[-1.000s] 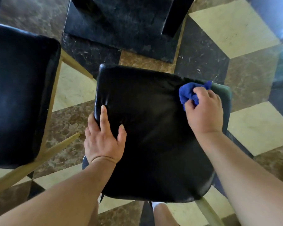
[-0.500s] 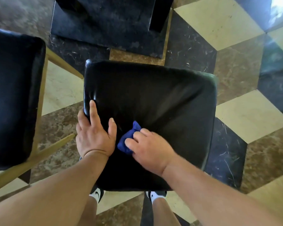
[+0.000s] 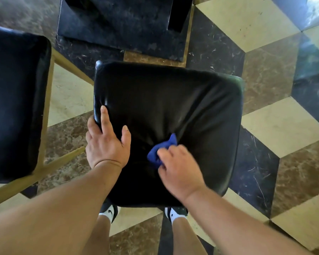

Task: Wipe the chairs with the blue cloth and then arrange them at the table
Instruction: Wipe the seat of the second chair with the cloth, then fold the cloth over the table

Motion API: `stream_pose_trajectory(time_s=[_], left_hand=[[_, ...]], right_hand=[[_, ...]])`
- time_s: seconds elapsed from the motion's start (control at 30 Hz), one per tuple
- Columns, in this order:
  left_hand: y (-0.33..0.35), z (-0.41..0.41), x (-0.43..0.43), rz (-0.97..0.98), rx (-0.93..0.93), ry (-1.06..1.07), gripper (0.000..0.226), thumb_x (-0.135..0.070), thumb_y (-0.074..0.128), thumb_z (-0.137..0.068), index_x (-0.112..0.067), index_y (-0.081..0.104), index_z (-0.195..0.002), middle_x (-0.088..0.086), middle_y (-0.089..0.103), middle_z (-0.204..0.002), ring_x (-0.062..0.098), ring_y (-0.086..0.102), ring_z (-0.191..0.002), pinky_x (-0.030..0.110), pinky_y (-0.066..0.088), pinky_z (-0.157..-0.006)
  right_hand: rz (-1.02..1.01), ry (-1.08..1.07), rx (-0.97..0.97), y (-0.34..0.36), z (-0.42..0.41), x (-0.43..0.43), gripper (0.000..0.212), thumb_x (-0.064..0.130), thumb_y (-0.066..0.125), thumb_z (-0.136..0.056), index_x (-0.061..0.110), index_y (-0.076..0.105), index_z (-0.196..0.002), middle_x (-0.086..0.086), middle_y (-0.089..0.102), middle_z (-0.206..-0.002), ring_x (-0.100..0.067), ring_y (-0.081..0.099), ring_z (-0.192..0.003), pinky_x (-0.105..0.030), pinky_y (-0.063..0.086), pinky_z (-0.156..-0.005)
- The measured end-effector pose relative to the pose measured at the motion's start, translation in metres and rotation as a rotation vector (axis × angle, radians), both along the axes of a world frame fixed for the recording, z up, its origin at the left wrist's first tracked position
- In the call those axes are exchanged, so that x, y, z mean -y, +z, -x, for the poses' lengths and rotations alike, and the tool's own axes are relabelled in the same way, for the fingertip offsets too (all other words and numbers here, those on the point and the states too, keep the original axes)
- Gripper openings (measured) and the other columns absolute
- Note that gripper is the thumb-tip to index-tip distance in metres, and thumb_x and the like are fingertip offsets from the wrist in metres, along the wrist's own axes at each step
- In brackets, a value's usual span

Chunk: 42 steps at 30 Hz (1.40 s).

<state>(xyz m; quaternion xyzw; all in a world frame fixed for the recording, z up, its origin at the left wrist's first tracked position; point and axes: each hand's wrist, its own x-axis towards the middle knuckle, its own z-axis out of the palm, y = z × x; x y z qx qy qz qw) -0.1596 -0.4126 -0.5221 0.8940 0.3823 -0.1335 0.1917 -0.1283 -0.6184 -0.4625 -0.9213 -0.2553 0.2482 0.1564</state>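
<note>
Cloth first: your right hand (image 3: 179, 172) is clenched around the bunched blue cloth (image 3: 161, 149), pressing it onto the black seat (image 3: 173, 107) in the lower middle of the frame. Half a second ago the cloth sat almost against your left thumb; now it lies a little further right, with a clear strip of black cushion between the two hands. A full second ago it was up at the seat's far right corner.

Your left hand (image 3: 107, 144) has not shifted: it lies flat on the seat's left edge, index finger and thumb on top, the other fingers curled over the side, holding nothing but the cushion.

Look at the edges. The seat's near edge ends just above your shoes (image 3: 110, 213) at the bottom of the frame. Its far edge stops close to the dark table base (image 3: 122, 24) at the top, with only a narrow band of floor between. On the left of the frame the second chair (image 3: 15, 100) stands near, its pale wooden legs (image 3: 44, 170) angling toward your seat. The right of the frame is open patterned floor (image 3: 280, 126), the widest free room.
</note>
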Motion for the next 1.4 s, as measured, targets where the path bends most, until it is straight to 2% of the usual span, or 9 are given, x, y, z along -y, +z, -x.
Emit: stream_pose_trajectory(time_s=[0.13,0.27,0.43,0.53,0.6,0.8,1.07,1.2,1.4], left_hand=[[0.006,-0.004,-0.002,0.012,-0.079,-0.037,0.084,-0.069,0.029,-0.101,-0.036,-0.01,-0.167,0.024,0.02,-0.168,0.05,0.041,-0.136,0.064,0.048,-0.101],[0.029,-0.014,-0.01,0.041,-0.274,-0.129,0.087,-0.072,0.025,-0.103,-0.034,-0.023,-0.165,0.023,0.011,-0.174,0.049,0.037,-0.144,0.062,0.045,-0.108],[0.101,-0.034,-0.021,0.06,-0.489,-0.401,0.093,-0.062,0.059,-0.098,-0.027,0.013,-0.171,0.016,0.027,-0.173,0.042,0.035,-0.152,0.055,0.038,-0.12],[0.154,-0.051,-0.017,0.348,-0.389,-0.534,0.072,-0.055,0.072,-0.092,-0.034,0.049,-0.157,0.001,0.062,-0.149,0.028,0.06,-0.134,0.038,0.052,-0.103],[0.196,-0.065,-0.015,0.527,-0.301,-0.488,0.052,-0.05,0.078,-0.088,-0.035,0.065,-0.136,-0.006,0.074,-0.124,0.022,0.069,-0.115,0.032,0.053,-0.09],[0.324,-0.086,-0.036,0.766,0.065,-0.212,0.017,-0.036,0.071,-0.074,-0.029,0.075,-0.089,-0.012,0.079,-0.082,0.005,0.07,-0.076,0.031,0.057,-0.074],[0.489,-0.095,-0.07,0.986,0.326,-0.1,0.03,-0.053,0.065,-0.085,-0.033,0.08,-0.101,-0.002,0.083,-0.101,0.023,0.078,-0.102,0.048,0.058,-0.094],[0.547,-0.094,-0.088,0.999,0.436,-0.029,0.033,-0.035,0.07,-0.077,-0.03,0.073,-0.109,-0.002,0.082,-0.099,0.03,0.078,-0.1,0.052,0.062,-0.095],[0.603,-0.082,-0.123,1.019,0.356,-0.097,0.056,-0.046,0.082,-0.09,-0.024,0.059,-0.136,0.003,0.082,-0.113,0.027,0.079,-0.102,0.055,0.06,-0.099]], right_hand=[[0.046,0.077,-0.234,0.015,0.031,0.002,0.025,0.022,0.051,-0.091,0.02,0.062,-0.113,-0.002,0.064,-0.104,-0.027,0.053,-0.099,-0.044,0.052,-0.086],[0.037,-0.13,-0.355,0.042,0.006,-0.005,0.024,0.022,0.054,-0.098,0.024,0.071,-0.115,0.001,0.063,-0.104,-0.023,0.057,-0.103,-0.036,0.049,-0.077],[-0.062,-0.293,-0.136,0.113,-0.025,-0.013,0.019,0.036,0.057,-0.103,0.024,0.068,-0.093,0.009,0.053,-0.079,-0.018,0.055,-0.081,-0.033,0.04,-0.063],[-0.216,-0.433,-0.185,0.164,-0.048,-0.023,0.026,0.038,0.053,-0.106,0.027,0.064,-0.084,0.008,0.062,-0.077,-0.01,0.058,-0.074,-0.03,0.041,-0.061],[-0.32,-0.552,-0.255,0.2,-0.061,-0.032,0.025,0.04,0.05,-0.107,0.027,0.07,-0.098,0.01,0.07,-0.088,-0.005,0.063,-0.083,-0.025,0.045,-0.069],[-0.62,-0.786,-0.38,0.308,-0.081,-0.058,0.028,0.046,0.048,-0.108,0.03,0.071,-0.107,0.009,0.076,-0.103,-0.01,0.069,-0.099,-0.035,0.055,-0.091],[-0.962,-0.869,-0.735,0.433,-0.081,-0.103,0.034,0.024,0.07,-0.097,0.012,0.063,-0.129,-0.019,0.072,-0.125,-0.03,0.072,-0.107,-0.053,0.055,-0.095],[-1.074,-0.85,-0.781,0.49,-0.084,-0.129,0.03,0.004,0.051,-0.101,0.009,0.069,-0.125,-0.025,0.071,-0.127,-0.037,0.068,-0.107,-0.052,0.048,-0.093],[-1.2,-0.921,-0.841,0.559,-0.083,-0.157,0.049,0.015,0.04,-0.093,-0.001,0.066,-0.132,-0.031,0.067,-0.13,-0.049,0.06,-0.127,-0.058,0.045,-0.109]])
